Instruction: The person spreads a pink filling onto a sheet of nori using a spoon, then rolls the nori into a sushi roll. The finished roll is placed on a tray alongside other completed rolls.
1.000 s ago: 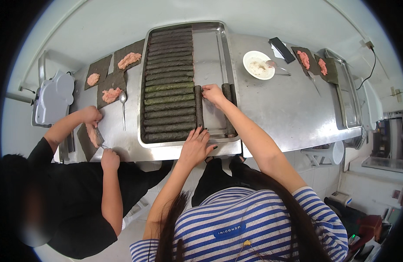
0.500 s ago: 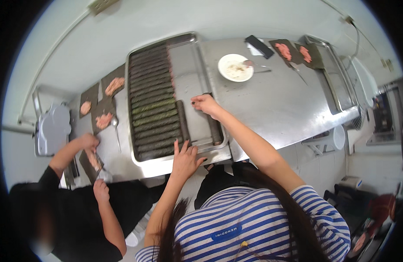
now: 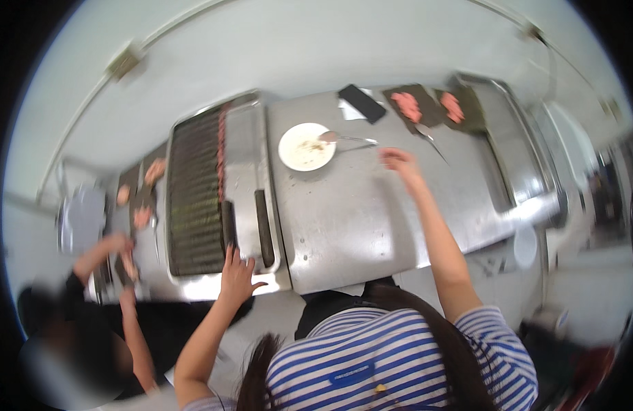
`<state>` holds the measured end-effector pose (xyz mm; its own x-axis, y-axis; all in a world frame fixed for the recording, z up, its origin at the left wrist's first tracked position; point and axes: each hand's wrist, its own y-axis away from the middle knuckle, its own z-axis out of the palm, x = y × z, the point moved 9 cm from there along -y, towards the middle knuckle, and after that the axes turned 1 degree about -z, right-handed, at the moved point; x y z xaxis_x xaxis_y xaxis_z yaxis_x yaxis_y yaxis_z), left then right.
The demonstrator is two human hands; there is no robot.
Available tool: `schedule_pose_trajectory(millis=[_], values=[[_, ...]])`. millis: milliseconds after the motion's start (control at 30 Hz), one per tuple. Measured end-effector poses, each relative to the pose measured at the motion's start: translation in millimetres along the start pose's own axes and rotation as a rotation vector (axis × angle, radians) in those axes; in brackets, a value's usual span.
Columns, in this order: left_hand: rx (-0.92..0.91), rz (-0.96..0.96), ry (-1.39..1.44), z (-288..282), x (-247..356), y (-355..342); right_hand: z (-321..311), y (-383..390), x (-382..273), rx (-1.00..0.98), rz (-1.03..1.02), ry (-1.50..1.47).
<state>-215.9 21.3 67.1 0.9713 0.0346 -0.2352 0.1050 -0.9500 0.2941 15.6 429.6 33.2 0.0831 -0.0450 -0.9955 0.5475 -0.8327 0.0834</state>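
Observation:
My left hand (image 3: 238, 277) is at the near edge of the metal tray (image 3: 277, 233), fingers spread. Its fingertips touch or nearly touch the near end of a dark seaweed roll (image 3: 228, 222). A second loose seaweed roll (image 3: 263, 229) lies along the tray's right side, apart from the packed rows of seaweed rolls (image 3: 193, 198). Over the steel table, my right hand (image 3: 400, 164) is slightly blurred, its fingers stretched toward the left with nothing visible in them. Nearest to it is the handle of a spoon (image 3: 347, 139) resting in a white bowl (image 3: 290, 152) with pale contents.
Seaweed sheets with pink minced meat (image 3: 407, 107) lie at the back right, beside a spoon (image 3: 433, 142) and an empty-looking tray (image 3: 512, 144). A black phone (image 3: 362, 103) is by the wall. At left, a co-worker's hands (image 3: 122, 245) work among more meat-topped sheets (image 3: 142, 218).
My right hand has left the tray and its loose roll and moved right over the table. My left hand stays at the tray's near edge. The view has shifted to the right.

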Motion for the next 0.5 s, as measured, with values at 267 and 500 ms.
schedule_pose_trajectory(millis=[267, 500], values=[[0.121, -0.498, 0.376, -85, 128, -51, -229, -42, 68, 0.441, -0.121, 0.870], [0.146, -0.478, 0.620, -79, 181, -55, -217, -60, 57, 0.366, -0.020, 1.122]])
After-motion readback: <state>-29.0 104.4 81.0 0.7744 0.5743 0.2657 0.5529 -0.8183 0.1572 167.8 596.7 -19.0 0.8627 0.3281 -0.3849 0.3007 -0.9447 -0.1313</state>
